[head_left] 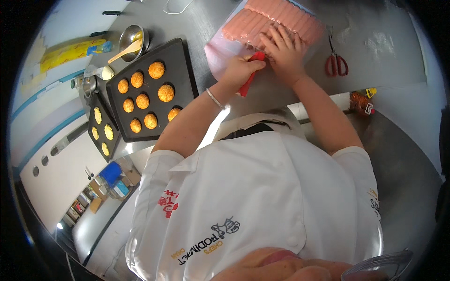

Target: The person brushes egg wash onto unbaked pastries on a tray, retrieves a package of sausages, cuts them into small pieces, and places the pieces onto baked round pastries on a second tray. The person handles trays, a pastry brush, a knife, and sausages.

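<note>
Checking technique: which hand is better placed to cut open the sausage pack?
Probably the left: the left hand already grips the red-handled tool at the edge of the sausage pack, while the right hand lies flat on it.

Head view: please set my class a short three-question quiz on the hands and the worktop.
1. True or false: the right hand lies flat on the pack of pink sausages.
2. The left hand grips: A a wooden spoon; B a red-handled tool; C scissors.
3. How many browned balls sit on the larger dark tray?

Key: 1 true; 2 B; 3 nine.
</note>
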Demonstrator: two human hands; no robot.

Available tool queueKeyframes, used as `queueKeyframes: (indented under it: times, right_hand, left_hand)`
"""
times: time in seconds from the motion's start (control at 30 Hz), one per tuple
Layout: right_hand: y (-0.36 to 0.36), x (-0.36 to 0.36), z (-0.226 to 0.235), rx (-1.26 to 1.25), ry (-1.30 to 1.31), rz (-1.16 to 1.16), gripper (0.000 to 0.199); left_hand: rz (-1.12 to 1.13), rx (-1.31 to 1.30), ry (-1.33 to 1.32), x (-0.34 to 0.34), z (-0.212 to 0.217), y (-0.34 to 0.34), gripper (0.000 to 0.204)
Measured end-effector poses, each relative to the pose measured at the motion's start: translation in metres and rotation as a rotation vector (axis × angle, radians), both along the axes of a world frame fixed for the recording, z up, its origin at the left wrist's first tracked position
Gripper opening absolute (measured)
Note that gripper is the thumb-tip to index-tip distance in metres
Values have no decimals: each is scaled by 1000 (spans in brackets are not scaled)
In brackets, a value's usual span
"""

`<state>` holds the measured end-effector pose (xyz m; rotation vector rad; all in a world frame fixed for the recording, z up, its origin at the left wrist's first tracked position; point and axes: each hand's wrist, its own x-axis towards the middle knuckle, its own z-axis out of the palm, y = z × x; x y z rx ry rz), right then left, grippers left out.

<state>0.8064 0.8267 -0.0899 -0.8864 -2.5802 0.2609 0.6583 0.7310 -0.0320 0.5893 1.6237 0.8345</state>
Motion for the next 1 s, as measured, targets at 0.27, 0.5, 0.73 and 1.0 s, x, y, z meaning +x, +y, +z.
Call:
queueKeyframes:
  times: [0.27, 0.5, 0.73, 1.0]
  right_hand:
    - [28, 55, -59, 239, -186, 81, 43]
    - [26, 57, -30, 237, -201, 83, 47]
    - [2, 54, -2, -52, -49, 22, 74]
    - [20, 72, -16, 160, -91, -149, 52]
  left_hand:
    - [165, -9, -220, -57, 49, -30, 24]
    - [271, 75, -127, -132, 59, -35, 24]
    - [-274, 6, 495, -130, -39, -50, 57]
    - [-150, 163, -46, -51, -61, -13, 52]
